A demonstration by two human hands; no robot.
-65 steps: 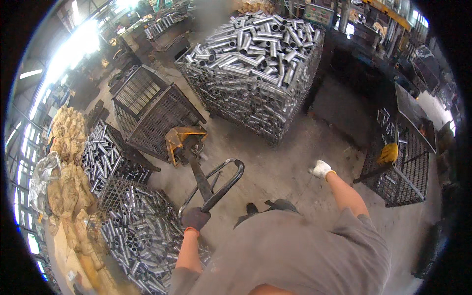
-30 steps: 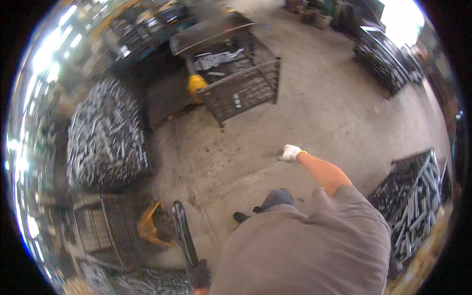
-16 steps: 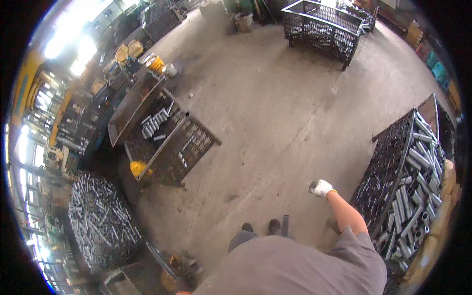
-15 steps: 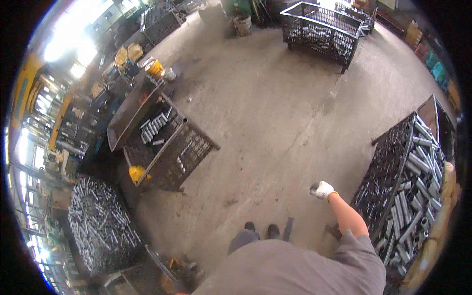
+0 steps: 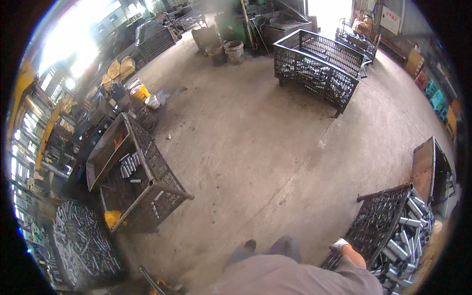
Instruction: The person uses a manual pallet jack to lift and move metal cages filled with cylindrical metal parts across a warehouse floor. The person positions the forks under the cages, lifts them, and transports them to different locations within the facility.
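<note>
shirt [image 5: 290,276], grey-brown, fills the bottom of my feed, with one dark shoe [image 5: 250,244] showing past it. the right hand [image 5: 340,245], in a white glove, is small and low on my screen, overlapping the side of the right cage [image 5: 376,221]; its fingers look curled, but i can't tell whether they are clamped on anything, or whether they touch the mesh. the left hand is out of my view, so i can't tell its grip either. the right cage sits just beside the right hand, heaped with loose metal tubes [image 5: 397,250]; i'd judge its filling well along, perhaps done. at the lower left i see a dark curved bar [image 5: 146,275] with a bit of orange by it, and next to that a big pile of tubes [image 5: 83,241]. a little farther, the left cage [image 5: 167,201] holds only a short row of tubes [image 5: 130,165], so it looks barely begun, with most of its room left to fill. a yellow cloth [image 5: 113,218] hangs at its corner. farther off stand a yellow bucket [image 5: 140,92], a far cage [image 5: 319,78] part full of metal pieces, and, beyond, a grey bucket [image 5: 234,52] and a bright doorway [image 5: 328,14].
</note>
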